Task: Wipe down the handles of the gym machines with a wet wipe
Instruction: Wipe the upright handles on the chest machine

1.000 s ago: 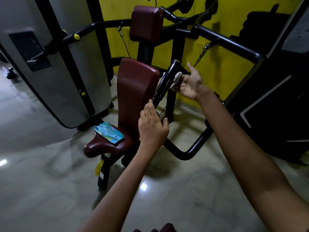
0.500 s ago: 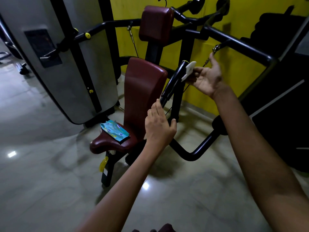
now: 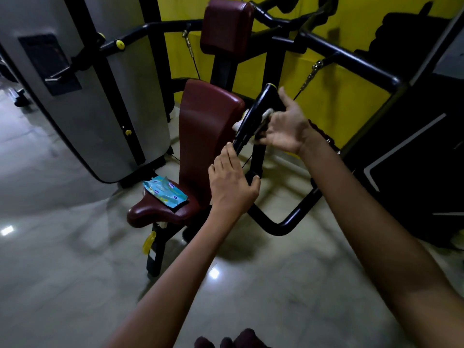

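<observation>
Left hand nearest, fingers straight along lower handle, thumb hooked round the bar, steadying. Just above that hold, right hand wrapping white wipe round mid-handle, fingers curled on it. Best to squeeze evenly, twist while sliding, cover full length to yellow cap. Pack left of both, on seat.

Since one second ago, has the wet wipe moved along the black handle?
Yes. The wet wipe went up towards the yellow end cap, then back down to mid black handle, with the right hand.
</observation>
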Action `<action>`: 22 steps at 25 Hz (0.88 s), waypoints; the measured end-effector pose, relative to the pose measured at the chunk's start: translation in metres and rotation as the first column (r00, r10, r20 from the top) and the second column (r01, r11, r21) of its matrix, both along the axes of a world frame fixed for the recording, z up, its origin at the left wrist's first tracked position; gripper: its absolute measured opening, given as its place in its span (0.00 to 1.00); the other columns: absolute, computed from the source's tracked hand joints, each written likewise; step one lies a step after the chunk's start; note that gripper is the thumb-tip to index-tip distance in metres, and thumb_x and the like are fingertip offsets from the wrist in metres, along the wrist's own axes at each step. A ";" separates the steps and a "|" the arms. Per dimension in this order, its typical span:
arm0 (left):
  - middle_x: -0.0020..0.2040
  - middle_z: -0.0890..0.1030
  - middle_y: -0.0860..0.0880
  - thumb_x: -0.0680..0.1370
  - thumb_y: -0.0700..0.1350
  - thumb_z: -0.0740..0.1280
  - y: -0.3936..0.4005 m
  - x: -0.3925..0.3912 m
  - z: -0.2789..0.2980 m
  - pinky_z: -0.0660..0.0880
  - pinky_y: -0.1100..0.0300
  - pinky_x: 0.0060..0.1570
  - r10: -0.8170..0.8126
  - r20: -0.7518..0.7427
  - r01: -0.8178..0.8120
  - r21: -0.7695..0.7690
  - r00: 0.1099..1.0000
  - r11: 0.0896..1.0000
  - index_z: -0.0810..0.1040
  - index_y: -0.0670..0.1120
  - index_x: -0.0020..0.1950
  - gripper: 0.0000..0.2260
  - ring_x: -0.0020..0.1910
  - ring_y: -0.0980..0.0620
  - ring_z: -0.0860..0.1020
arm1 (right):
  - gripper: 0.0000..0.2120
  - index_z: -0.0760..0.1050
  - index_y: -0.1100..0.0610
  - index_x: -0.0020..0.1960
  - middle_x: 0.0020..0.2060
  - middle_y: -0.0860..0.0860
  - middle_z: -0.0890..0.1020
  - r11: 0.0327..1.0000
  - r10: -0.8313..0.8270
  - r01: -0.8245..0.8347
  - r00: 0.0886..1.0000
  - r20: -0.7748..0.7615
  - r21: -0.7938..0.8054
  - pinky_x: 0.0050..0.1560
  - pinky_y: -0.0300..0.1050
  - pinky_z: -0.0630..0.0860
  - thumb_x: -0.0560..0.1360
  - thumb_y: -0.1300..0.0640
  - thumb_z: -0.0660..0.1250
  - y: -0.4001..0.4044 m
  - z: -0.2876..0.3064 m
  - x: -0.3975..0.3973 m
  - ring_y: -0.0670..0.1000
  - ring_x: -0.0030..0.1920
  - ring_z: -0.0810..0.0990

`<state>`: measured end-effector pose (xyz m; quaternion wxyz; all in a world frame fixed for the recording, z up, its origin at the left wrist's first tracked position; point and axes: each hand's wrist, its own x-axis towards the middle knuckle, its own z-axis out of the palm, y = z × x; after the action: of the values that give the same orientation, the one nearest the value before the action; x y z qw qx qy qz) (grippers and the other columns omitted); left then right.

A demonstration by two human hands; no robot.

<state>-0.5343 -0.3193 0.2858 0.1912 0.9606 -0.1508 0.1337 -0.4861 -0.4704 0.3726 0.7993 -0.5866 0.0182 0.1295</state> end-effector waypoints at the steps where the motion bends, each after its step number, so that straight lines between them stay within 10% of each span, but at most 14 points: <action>1: 0.73 0.60 0.38 0.71 0.59 0.56 0.000 0.000 0.001 0.61 0.49 0.64 0.003 -0.012 -0.003 0.025 1.000 1.000 0.48 0.35 0.76 0.41 0.68 0.41 0.63 | 0.37 0.72 0.64 0.49 0.47 0.61 0.82 0.999 0.025 -0.025 0.999 -0.032 -0.023 0.60 0.57 0.72 0.74 0.30 0.45 0.000 -0.003 -0.005 0.59 0.52 0.81; 6: 0.73 0.60 0.38 0.69 0.60 0.54 -0.001 0.000 0.002 0.62 0.49 0.63 0.012 0.002 -0.012 0.010 1.000 1.000 0.49 0.36 0.76 0.43 0.67 0.41 0.64 | 0.46 0.63 0.70 0.68 0.64 0.66 0.71 0.983 -0.028 0.039 0.998 -0.063 0.177 0.68 0.58 0.65 0.73 0.29 0.44 -0.012 0.000 -0.009 0.64 0.65 0.71; 12: 0.73 0.60 0.39 0.69 0.61 0.53 -0.001 0.001 0.002 0.63 0.50 0.63 0.012 -0.004 -0.012 0.003 1.000 1.000 0.48 0.37 0.76 0.43 0.67 0.41 0.63 | 0.45 0.62 0.72 0.67 0.63 0.69 0.71 0.991 0.003 0.011 0.994 -0.105 0.132 0.71 0.56 0.61 0.74 0.30 0.46 -0.002 -0.005 -0.022 0.64 0.65 0.70; 15: 0.73 0.60 0.39 0.69 0.61 0.52 -0.001 0.000 0.002 0.63 0.50 0.63 0.009 0.001 -0.009 0.006 1.000 1.000 0.48 0.37 0.76 0.42 0.67 0.42 0.64 | 0.31 0.69 0.67 0.63 0.55 0.62 0.78 0.963 -0.268 0.268 0.963 -0.015 -0.017 0.66 0.54 0.68 0.79 0.40 0.51 0.003 -0.007 -0.022 0.59 0.58 0.77; 18: 0.71 0.63 0.37 0.68 0.63 0.48 0.000 0.002 -0.001 0.66 0.50 0.60 0.016 0.000 -0.016 -0.002 1.000 1.000 0.51 0.35 0.75 0.43 0.64 0.40 0.67 | 0.14 0.80 0.64 0.50 0.42 0.54 0.83 0.661 -0.487 0.629 0.775 0.403 -0.410 0.49 0.46 0.80 0.75 0.53 0.66 0.037 -0.035 -0.021 0.48 0.42 0.82; 22: 0.69 0.66 0.36 0.69 0.62 0.51 -0.001 0.001 -0.002 0.69 0.49 0.57 0.012 0.026 -0.012 -0.025 1.000 1.000 0.54 0.34 0.74 0.43 0.62 0.39 0.69 | 0.09 0.81 0.62 0.40 0.34 0.53 0.82 0.303 -0.398 0.842 0.537 0.744 -0.445 0.35 0.36 0.71 0.69 0.55 0.73 0.049 -0.041 -0.017 0.43 0.32 0.75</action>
<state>-0.5328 -0.3203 0.2842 0.2004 0.9572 -0.1458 0.1493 -0.5029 -0.4219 0.3320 0.4170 -0.8172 0.1003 -0.3849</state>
